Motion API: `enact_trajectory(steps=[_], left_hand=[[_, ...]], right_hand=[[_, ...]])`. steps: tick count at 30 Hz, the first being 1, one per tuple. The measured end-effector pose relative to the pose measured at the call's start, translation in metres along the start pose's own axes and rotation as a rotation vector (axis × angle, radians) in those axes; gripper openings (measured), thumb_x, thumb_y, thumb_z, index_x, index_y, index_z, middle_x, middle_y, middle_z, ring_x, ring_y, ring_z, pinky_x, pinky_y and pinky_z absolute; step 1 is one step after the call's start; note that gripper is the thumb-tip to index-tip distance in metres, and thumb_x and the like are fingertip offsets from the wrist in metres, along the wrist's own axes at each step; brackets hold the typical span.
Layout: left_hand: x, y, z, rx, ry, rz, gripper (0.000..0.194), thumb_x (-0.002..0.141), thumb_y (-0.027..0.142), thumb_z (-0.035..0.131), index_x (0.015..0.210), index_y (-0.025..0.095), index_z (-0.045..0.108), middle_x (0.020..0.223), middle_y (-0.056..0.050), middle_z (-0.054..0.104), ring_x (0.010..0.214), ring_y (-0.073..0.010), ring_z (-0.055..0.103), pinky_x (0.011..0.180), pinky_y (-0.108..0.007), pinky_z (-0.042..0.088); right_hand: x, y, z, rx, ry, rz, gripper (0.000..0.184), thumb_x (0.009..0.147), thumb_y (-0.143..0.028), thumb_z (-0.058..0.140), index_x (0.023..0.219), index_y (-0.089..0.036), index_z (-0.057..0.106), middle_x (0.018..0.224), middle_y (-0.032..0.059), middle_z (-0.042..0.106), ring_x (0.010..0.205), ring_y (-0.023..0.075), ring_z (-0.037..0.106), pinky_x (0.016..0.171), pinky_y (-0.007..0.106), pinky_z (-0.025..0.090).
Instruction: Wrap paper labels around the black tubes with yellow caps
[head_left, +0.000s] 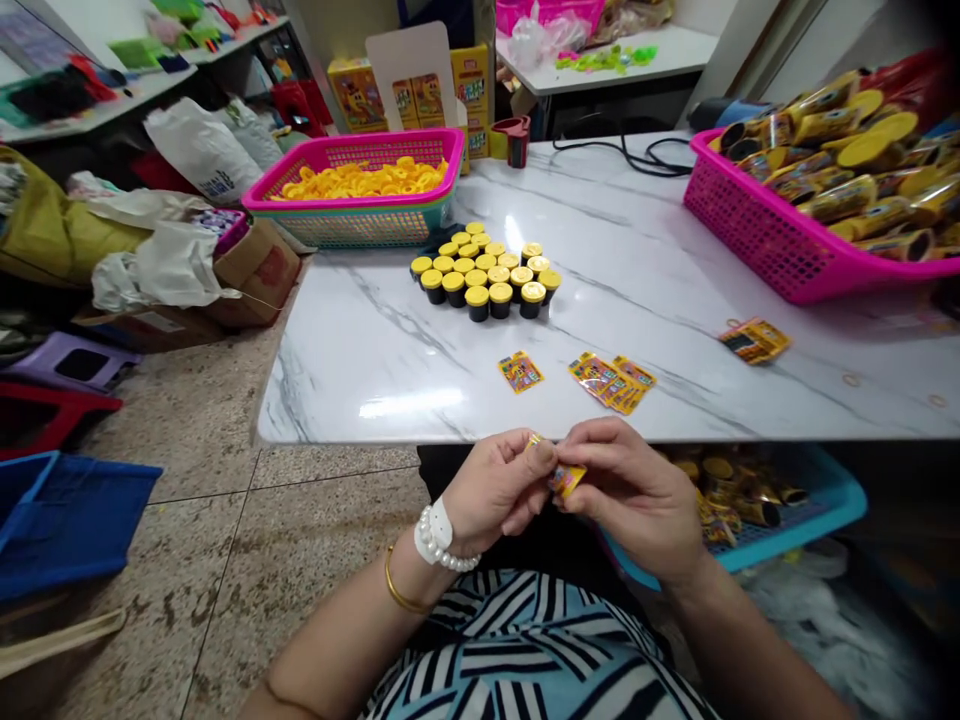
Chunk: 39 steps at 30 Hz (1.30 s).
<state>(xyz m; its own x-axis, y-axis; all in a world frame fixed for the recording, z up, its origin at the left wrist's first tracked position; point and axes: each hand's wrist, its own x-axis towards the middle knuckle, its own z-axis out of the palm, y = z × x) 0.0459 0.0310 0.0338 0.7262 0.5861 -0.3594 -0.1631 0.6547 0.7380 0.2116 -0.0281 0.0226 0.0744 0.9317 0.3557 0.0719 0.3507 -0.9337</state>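
While bending both wrists inward above the lap, holds left hand (pixel 499 490) and right hand (pixel 645 500) close together, just in front of the near edge of the surface (pixel 360 340). Wears a pearl bracelet (pixel 448 555) and a gold bangle (pixel 400 588) on the left forearm. Pinches a small packet (pixel 570 482), yellow and printed, between thumb and fingers on the left, with fingers narrowed on its other side on the right; cannot tell how much lies hidden under the fingertips.

Has a single flat packet (pixel 520 372) lying on the surface just beyond the left hand, and an overlapping group of packets (pixel 611 383) just beyond the right.

Faces a straight near edge, ending in a rounded corner toward the left. Has bare room left of the single flat packet, and more between the overlapping group and other packets (pixel 755 341) near the right pink basket (pixel 772 245). Meets, farther forward, a cluster of yellow-lidded black tubs (pixel 499 292), with the left pink basket (pixel 352 203) behind. Has a blue basket (pixel 806 535) below the edge, close beside the right forearm.
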Motion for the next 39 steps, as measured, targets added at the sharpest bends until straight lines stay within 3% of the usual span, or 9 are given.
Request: enact_trajectory(steps=[2, 5, 11, 18, 25, 28, 31, 35, 39], left_hand=[[-0.002, -0.004, 0.002, -0.064, -0.052, -0.018, 0.051, 0.08, 0.063, 0.068, 0.09, 0.014, 0.058, 0.05, 0.007, 0.054, 0.026, -0.0006, 0.027, 0.026, -0.015, 0.014], [-0.004, -0.011, 0.003, -0.128, -0.123, -0.042, 0.047, 0.081, 0.058, 0.069, 0.092, 0.013, 0.058, 0.054, 0.004, 0.059, 0.025, -0.0003, 0.025, 0.026, -0.016, 0.013], [-0.009, -0.017, 0.003, -0.115, -0.034, -0.021, 0.043, 0.085, 0.056, 0.065, 0.083, 0.014, 0.055, 0.061, -0.002, 0.066, 0.03, -0.0003, 0.033, 0.029, -0.015, 0.013], [-0.012, -0.021, 0.009, -0.136, 0.169, -0.019, 0.039, 0.079, 0.051, 0.071, 0.08, 0.018, 0.05, 0.05, 0.008, 0.051, 0.029, -0.0015, 0.031, 0.028, -0.015, 0.015], [-0.007, -0.035, 0.003, 0.017, 0.311, 0.05, 0.028, 0.085, 0.045, 0.06, 0.084, 0.017, 0.056, 0.057, 0.005, 0.053, 0.038, -0.0039, 0.039, 0.035, -0.015, 0.023], [-0.01, -0.035, 0.005, 0.213, 0.176, 0.134, 0.036, 0.083, 0.05, 0.066, 0.092, 0.015, 0.062, 0.078, -0.001, 0.063, 0.058, -0.0077, 0.055, 0.048, -0.016, 0.04], [-0.009, -0.039, 0.007, 0.299, 0.06, 0.05, 0.037, 0.084, 0.051, 0.065, 0.082, 0.015, 0.06, 0.069, 0.0, 0.061, 0.048, -0.0057, 0.05, 0.042, -0.016, 0.037], [-0.007, -0.055, -0.005, 0.291, 0.044, -0.148, 0.038, 0.085, 0.054, 0.06, 0.076, 0.019, 0.051, 0.052, 0.005, 0.055, 0.031, -0.0044, 0.037, 0.031, -0.015, 0.021], [-0.009, -0.067, -0.022, 0.3, 0.064, -0.243, 0.041, 0.081, 0.056, 0.063, 0.073, 0.019, 0.048, 0.045, 0.007, 0.051, 0.029, -0.0036, 0.032, 0.031, -0.014, 0.019]], right_hand=[[-0.002, 0.0, -0.002, -0.084, 0.013, -0.082, 0.03, 0.074, -0.014, 0.083, 0.1, -0.028, 0.079, 0.094, 0.0033, 0.066, 0.087, 0.0163, 0.068, 0.074, 0.027, 0.062], [-0.009, 0.001, 0.002, 0.058, 0.061, -0.067, 0.026, 0.078, -0.01, 0.078, 0.097, -0.029, 0.078, 0.093, 0.0007, 0.063, 0.067, 0.011, 0.067, 0.056, 0.023, 0.062], [-0.021, 0.001, 0.018, 0.164, 0.123, 0.065, 0.018, 0.084, -0.011, 0.072, 0.092, -0.028, 0.075, 0.095, -0.0007, 0.06, 0.051, 0.007, 0.064, 0.039, 0.021, 0.055], [-0.036, 0.003, 0.015, -0.448, 0.135, -0.042, 0.049, 0.076, -0.015, 0.08, 0.121, -0.027, 0.067, 0.104, 0.0051, 0.065, 0.077, 0.0161, 0.066, 0.06, 0.028, 0.058], [-0.052, -0.001, 0.0, -0.692, 0.168, -0.22, 0.048, 0.071, -0.011, 0.078, 0.116, -0.026, 0.067, 0.095, 0.005, 0.072, 0.081, 0.0205, 0.068, 0.07, 0.035, 0.059], [-0.051, -0.009, 0.0, -0.701, 0.059, -0.269, 0.046, 0.073, -0.011, 0.075, 0.114, -0.027, 0.065, 0.088, 0.0032, 0.073, 0.074, 0.0182, 0.069, 0.065, 0.031, 0.059], [-0.054, -0.014, 0.001, -0.694, -0.013, -0.274, 0.045, 0.075, -0.011, 0.073, 0.116, -0.027, 0.063, 0.083, 0.0023, 0.071, 0.07, 0.017, 0.069, 0.062, 0.029, 0.06], [-0.07, -0.005, -0.026, -0.792, 0.123, -0.131, 0.038, 0.078, -0.016, 0.074, 0.113, -0.025, 0.063, 0.089, 0.0051, 0.07, 0.074, 0.019, 0.067, 0.064, 0.033, 0.059], [-0.082, 0.013, -0.079, -1.224, 0.307, -0.177, 0.043, 0.078, -0.023, 0.08, 0.118, -0.022, 0.065, 0.093, 0.007, 0.07, 0.075, 0.0203, 0.067, 0.068, 0.034, 0.057]])
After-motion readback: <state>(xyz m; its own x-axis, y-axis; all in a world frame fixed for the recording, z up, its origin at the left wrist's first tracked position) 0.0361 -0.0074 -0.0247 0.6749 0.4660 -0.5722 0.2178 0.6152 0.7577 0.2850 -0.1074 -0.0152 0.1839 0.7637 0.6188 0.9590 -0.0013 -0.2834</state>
